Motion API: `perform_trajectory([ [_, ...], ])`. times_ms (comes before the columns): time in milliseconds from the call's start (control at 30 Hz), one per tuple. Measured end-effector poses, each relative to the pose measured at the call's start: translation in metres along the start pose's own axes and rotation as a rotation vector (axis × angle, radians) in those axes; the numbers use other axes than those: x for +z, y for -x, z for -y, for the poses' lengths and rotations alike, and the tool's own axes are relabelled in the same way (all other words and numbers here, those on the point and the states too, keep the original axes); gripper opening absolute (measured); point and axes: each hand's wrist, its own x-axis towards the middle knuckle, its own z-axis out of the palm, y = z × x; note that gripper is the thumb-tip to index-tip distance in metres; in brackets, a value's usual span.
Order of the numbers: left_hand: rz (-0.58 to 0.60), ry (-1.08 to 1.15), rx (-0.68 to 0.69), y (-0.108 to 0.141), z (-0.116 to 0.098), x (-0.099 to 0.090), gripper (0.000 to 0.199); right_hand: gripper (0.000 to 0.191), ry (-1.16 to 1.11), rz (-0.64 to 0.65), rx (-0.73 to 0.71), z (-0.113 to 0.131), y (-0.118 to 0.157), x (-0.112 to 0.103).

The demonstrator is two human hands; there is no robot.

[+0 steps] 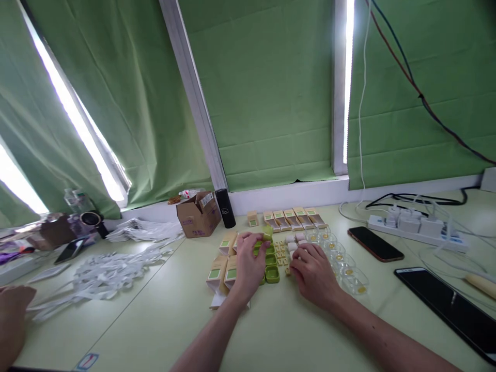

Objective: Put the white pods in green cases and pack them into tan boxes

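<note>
My left hand (250, 261) pinches a small green square cup (267, 232) between thumb and fingertips, raised over rows of matching green cups (272, 274). My right hand (314, 271) is low on the right of these, fingers curled together; what they hold, if anything, is hidden. Small yellow pieces (282, 254) lie in rows between my hands. White cylindrical rolls (292, 247) stand just beyond my right fingers. To the right are transparent round containers (354, 280) with a yellow spot in each. Kraft paper boxes (215, 274) with green labels lie left of my left hand.
More kraft boxes (294, 219) stand in a row behind. A cardboard carton (198, 216) and black cylinder (225, 208) are near the window. Phones (375, 243) and a power strip (416, 231) lie right. White straps (104, 268) and another person's hand (13, 315) are left.
</note>
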Motion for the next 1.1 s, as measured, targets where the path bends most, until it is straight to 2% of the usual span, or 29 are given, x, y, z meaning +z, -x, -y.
perform_trajectory([
  [167, 0.287, -0.329, 0.190, 0.000, -0.033, -0.028, 0.007, 0.016, 0.032, -0.011, 0.009, -0.001, -0.001, -0.003],
  [233, 0.391, -0.476, 0.261, 0.011, -0.037, -0.034, 0.006, 0.016, 0.049, -0.002, 0.006, -0.001, -0.001, -0.003],
  [333, 0.476, -0.677, 0.343, 0.037, -0.031, -0.036, 0.013, 0.017, 0.061, 0.013, 0.004, 0.001, -0.001, -0.002],
  [433, 0.515, -0.780, 0.379, 0.061, -0.021, -0.031, 0.018, 0.016, 0.067, 0.032, 0.012, 0.001, -0.001, -0.001],
  [533, 0.555, -0.813, 0.375, 0.073, -0.013, -0.025, 0.019, 0.015, 0.079, 0.048, 0.016, 0.001, -0.001, 0.001],
  [800, 0.608, -0.784, 0.262, 0.074, -0.006, -0.016, 0.011, 0.017, 0.038, 0.048, 0.019, 0.003, 0.000, -0.001],
  [1100, 0.585, -0.662, 0.165, 0.076, -0.001, -0.015, 0.011, 0.017, 0.023, 0.056, 0.021, 0.006, -0.001, -0.003],
])
